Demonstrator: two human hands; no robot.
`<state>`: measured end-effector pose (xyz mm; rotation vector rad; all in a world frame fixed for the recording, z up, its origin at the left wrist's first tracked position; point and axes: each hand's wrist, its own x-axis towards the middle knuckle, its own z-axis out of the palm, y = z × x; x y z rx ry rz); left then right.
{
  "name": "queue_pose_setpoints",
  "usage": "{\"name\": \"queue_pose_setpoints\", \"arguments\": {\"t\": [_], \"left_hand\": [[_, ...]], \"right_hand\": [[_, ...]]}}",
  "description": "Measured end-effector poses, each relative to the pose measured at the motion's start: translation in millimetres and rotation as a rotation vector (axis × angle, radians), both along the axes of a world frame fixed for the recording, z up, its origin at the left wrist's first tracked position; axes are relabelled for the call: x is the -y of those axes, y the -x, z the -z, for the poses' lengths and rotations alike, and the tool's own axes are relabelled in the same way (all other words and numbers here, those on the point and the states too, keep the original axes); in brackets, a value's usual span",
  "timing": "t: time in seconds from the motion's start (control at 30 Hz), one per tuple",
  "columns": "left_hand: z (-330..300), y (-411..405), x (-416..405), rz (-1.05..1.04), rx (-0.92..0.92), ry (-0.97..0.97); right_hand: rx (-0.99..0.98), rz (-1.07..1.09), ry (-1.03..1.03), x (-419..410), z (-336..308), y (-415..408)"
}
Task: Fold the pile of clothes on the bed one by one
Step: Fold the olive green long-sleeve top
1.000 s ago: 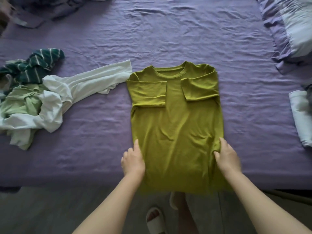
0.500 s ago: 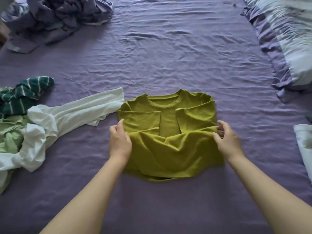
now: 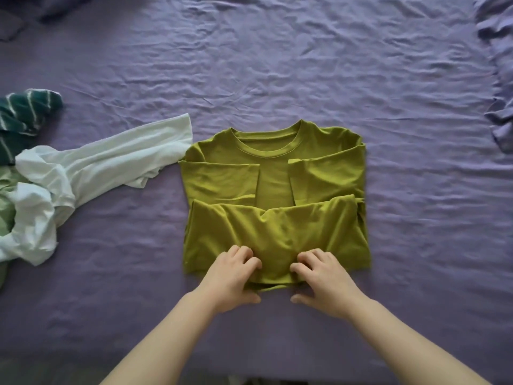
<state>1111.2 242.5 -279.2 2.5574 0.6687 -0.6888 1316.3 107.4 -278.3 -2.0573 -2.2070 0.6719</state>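
Observation:
An olive-green T-shirt [image 3: 274, 173] lies on the purple bed sheet [image 3: 277, 65], collar away from me. Its sleeves are folded inward and its lower half is folded up over the body. My left hand [image 3: 230, 279] and my right hand [image 3: 324, 279] sit side by side at the near folded edge. Their fingers curl on top of the cloth and their thumbs lie below the edge, pinching the fold. To the left lies the pile: a white garment [image 3: 97, 168], a dark green striped one [image 3: 22, 115] and a pale green one [image 3: 5, 212].
A purple pillow edge [image 3: 499, 79] shows at the far right. Dark crumpled bedding [image 3: 27, 12] sits at the top left corner. The white garment's sleeve nearly touches the T-shirt's left shoulder. The bed's near edge runs just under my forearms.
My hands carried the shirt's hem up over its body, let it down, then moved from the sides to the middle of the near folded edge. The view shifted closer.

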Motion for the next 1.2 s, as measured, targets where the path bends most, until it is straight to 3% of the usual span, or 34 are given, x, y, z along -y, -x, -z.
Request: {"name": "queue_pose_setpoints", "arguments": {"t": [0.17,0.4,0.5,0.63,0.73,0.93,1.1,1.2], "left_hand": [[1.0,1.0,7.2,-0.026,0.051,-0.058],[-22.5,-24.1,-34.3,-0.519,0.168,0.295],[-34.8,-38.3,-68.3,-0.435,0.183,0.199],[-52.2,-56.7,-124.9,-0.284,0.162,0.109],[-64.1,-74.4,-164.3,-0.221,0.148,0.066],[-68.2,-111.3,-228.4,-0.222,0.032,-0.037],[-37.6,-104.2,-257.5,-0.144,-0.266,-0.156],[-23.8,-92.9,-261.8,-0.188,-0.216,-0.195]], "right_hand": [[-0.11,0.217,-0.044,-5.7,-3.0,18.4],[-0.332,0.478,0.141,-37.9,-12.7,-6.7],[-0.189,0.466,0.072,-68.0,-23.6,-24.8],[-0.296,0.475,0.154,-110.1,-47.1,-61.9],[-0.205,0.433,0.154,-137.7,-57.4,-80.4],[0.049,0.552,-0.011,-192.2,-58.7,-111.9],[0.266,0.546,0.199,-205.5,-23.7,-125.4],[0.287,0.642,0.212,-196.4,-13.7,-129.4]]}}
